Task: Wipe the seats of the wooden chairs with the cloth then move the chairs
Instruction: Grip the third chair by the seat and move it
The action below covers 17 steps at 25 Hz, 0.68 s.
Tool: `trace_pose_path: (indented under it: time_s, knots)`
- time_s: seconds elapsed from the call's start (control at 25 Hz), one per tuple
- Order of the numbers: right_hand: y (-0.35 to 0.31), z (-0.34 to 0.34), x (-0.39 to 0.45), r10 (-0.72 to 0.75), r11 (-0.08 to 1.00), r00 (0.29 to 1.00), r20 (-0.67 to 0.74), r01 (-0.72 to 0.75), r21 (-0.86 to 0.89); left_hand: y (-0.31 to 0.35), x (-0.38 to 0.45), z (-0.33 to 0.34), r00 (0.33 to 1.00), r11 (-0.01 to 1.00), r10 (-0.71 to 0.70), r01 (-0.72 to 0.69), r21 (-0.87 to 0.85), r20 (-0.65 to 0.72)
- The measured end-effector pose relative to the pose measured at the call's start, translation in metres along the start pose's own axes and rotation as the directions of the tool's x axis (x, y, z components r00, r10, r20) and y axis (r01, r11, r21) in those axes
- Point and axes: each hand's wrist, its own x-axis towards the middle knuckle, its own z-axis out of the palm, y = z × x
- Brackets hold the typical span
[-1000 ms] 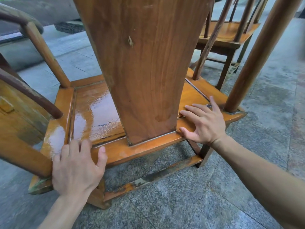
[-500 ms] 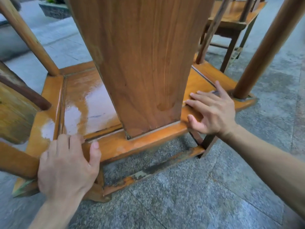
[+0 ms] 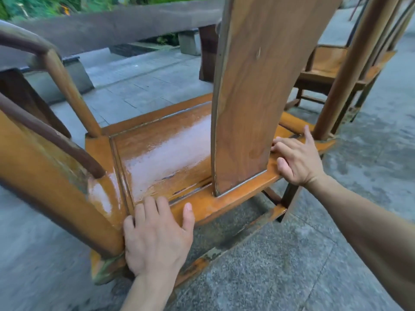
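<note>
The orange-brown wooden armchair (image 3: 161,151) has swung round on the grey stone paving (image 3: 280,265), and a long dark bench (image 3: 112,25) now shows beyond it. The left hand (image 3: 157,239) lies over the rear left corner of the wet seat, fingers fairly straight, thumb spread along the rail. The right hand (image 3: 296,158) grips the rear rail just right of the broad back splat (image 3: 247,97), fingers bent on top, thumb against its edge.

Grey stone floor (image 3: 292,254) carries the chair (image 3: 168,153) at centre, a second chair (image 3: 325,70) at two o'clock and a bench (image 3: 112,25) at twelve.
</note>
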Motion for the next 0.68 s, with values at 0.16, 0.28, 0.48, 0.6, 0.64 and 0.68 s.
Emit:
trace_pose_path:
  time_s: [0.16,0.28,0.48,0.6,0.64,0.68]
  knots:
    - [0.016,0.009,0.008,-0.037,0.999,0.999,0.012,0.036,0.027,0.013,0.010,0.002,0.999,0.998,-0.048,0.048,0.037,0.013]
    - [0.021,0.007,0.009,-0.050,0.998,0.998,-0.028,0.051,0.042,0.022,0.008,-0.004,0.996,0.995,-0.091,0.090,0.040,0.019]
    - [0.029,0.010,0.014,-0.083,0.993,0.996,-0.015,0.084,0.077,0.032,0.009,-0.007,0.990,0.987,-0.142,0.141,0.076,-0.002]
    - [0.043,0.018,0.020,-0.079,0.993,0.997,0.001,0.078,0.094,0.049,0.016,-0.006,0.988,0.982,-0.155,0.152,0.108,0.021]
    - [0.049,0.021,0.024,-0.091,0.991,0.996,-0.016,0.092,0.102,0.054,0.017,-0.005,0.984,0.978,-0.177,0.173,0.116,0.025]
    - [0.050,0.022,0.032,-0.097,0.990,0.994,-0.044,0.101,0.100,0.058,0.020,-0.005,0.982,0.973,-0.188,0.187,0.134,-0.006]
